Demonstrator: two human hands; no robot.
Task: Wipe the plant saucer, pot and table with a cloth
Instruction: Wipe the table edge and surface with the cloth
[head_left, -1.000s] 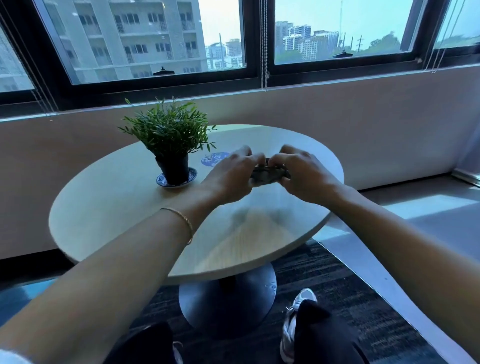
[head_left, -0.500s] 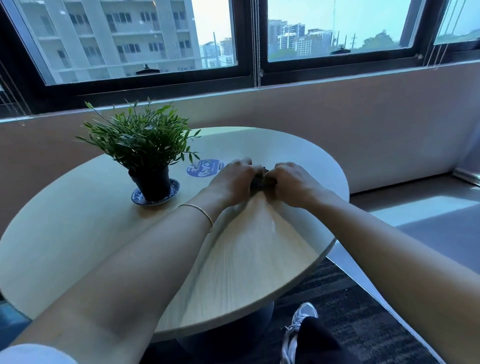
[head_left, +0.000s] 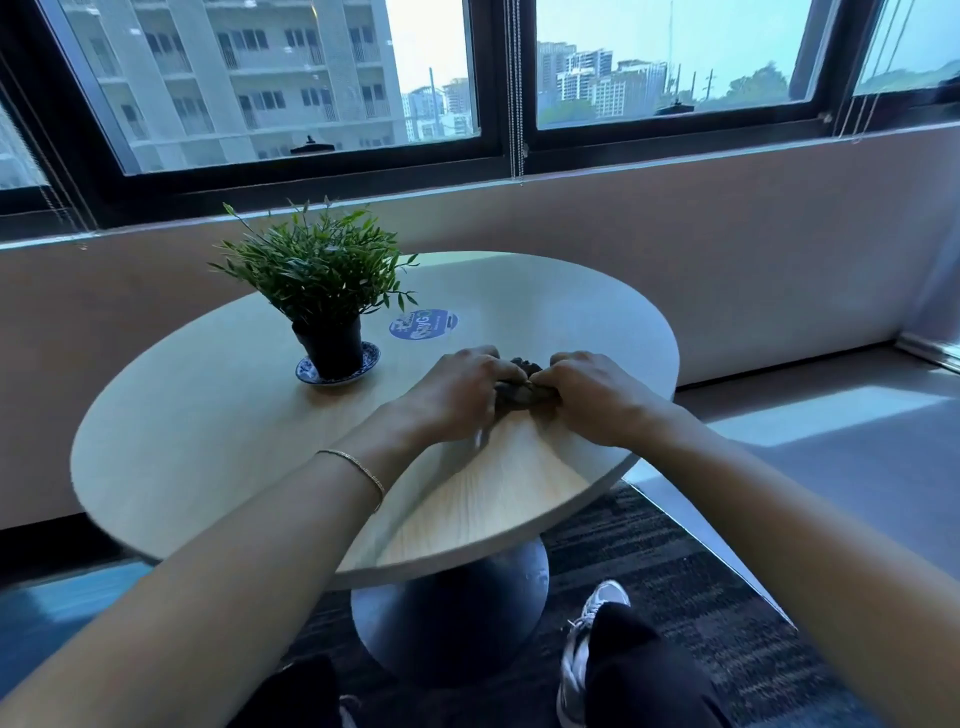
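While bunching the dark cloth (head_left: 524, 387) over the table (head_left: 208, 441), gripping it with left hand (head_left: 457, 395) and right hand (head_left: 597, 397), shaping a firm pad.

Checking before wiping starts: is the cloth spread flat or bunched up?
Bunched up. The dark cloth shows only as a crumpled wad gripped between the left hand and right hand.

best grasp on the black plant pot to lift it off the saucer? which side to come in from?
Grip the black pot around its bare side wall, below the foliage and above the saucer. Come in level from the near side: the leaves spread wider than the rim and block a top approach. The pot stands upright, and both hands are bunched on the cloth.
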